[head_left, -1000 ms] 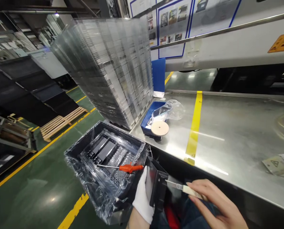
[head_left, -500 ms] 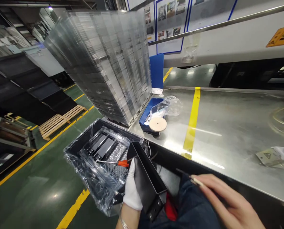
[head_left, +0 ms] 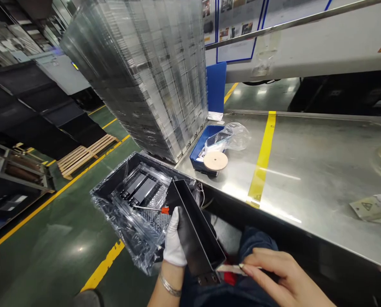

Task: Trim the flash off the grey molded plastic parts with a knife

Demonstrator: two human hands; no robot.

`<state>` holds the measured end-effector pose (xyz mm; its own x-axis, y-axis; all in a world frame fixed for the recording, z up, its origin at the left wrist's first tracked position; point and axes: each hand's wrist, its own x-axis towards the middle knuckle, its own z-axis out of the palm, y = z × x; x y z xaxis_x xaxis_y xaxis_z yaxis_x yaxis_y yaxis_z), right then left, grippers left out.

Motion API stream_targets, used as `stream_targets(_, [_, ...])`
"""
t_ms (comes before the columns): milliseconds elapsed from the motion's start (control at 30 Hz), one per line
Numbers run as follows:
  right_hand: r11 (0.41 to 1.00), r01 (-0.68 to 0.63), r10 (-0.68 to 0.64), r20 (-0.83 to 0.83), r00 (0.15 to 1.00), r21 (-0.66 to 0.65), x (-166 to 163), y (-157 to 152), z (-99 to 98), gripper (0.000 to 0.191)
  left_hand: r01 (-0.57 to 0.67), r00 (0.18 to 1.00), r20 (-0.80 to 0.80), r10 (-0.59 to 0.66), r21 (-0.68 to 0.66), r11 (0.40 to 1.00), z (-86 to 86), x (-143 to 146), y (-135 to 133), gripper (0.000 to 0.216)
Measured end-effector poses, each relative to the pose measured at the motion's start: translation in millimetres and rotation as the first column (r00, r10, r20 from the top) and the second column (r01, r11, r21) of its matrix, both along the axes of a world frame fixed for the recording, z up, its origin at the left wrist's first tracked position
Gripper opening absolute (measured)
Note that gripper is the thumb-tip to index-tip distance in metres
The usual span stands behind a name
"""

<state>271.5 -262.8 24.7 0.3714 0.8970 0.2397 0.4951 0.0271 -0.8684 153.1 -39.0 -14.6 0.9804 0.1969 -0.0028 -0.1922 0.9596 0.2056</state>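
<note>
Left hand: your white-gloved left hand (head_left: 174, 241) was clamped on the side of a long black box (head_left: 195, 232), low in the middle of the frame.
Right hand: your bare right hand (head_left: 281, 279), lower right, pinched a thin pale tool (head_left: 230, 268), its tip at the box's near end.
Bin: a plastic-lined black bin (head_left: 135, 213) lay left of the box, an orange-handled screwdriver (head_left: 152, 208) inside.
Bench: the steel bench (head_left: 321, 179) carried a blue tray (head_left: 206, 147) and a stack of clear trays (head_left: 145, 72).
</note>
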Motion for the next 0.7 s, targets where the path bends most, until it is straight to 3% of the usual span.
stream_targets(133, [0.997,-0.076,0.076,-0.008,0.997,-0.023,5,-1,3.4,0.04,-0.08,0.994,-0.071,0.081,0.02,0.997,-1.8,-3,4,0.027])
stream_targets(267, [0.976,0.194,-0.187,-0.076,0.979,0.102,15,18,1.7,0.038,-0.062,0.936,-0.34,0.093,0.101,0.993,-22.8,-9,-7,0.024])
stream_targets(333, [0.926,0.325,-0.31,-0.108,0.945,0.19,17,36,-0.2,0.033,-0.012,0.915,-0.399,0.057,0.114,0.993,-33.4,-7,-20,0.034])
stream_targets(400, [0.893,0.369,-0.349,-0.121,0.929,0.259,16,55,-2.0,0.028,0.016,0.918,-0.395,0.036,0.127,0.992,-36.5,-2,-35,0.044])
stream_targets(500, [0.875,0.357,-0.343,-0.101,0.934,0.328,11,72,-3.9,0.028,0.1,0.933,-0.357,-0.044,0.138,0.985,-22.5,9,-50,0.056])
stream_targets(600, [0.861,0.342,-0.345,-0.061,0.936,0.375,5,76,-2.8,0.025,0.169,0.934,-0.343,-0.102,0.17,0.971,3.6,14,-51,0.051])
stream_targets(700, [0.894,0.265,-0.284,-0.001,0.959,0.36,1,71,3.2,0.02,0.213,0.922,-0.363,-0.135,0.182,0.96,26.4,14,-45,0.047])
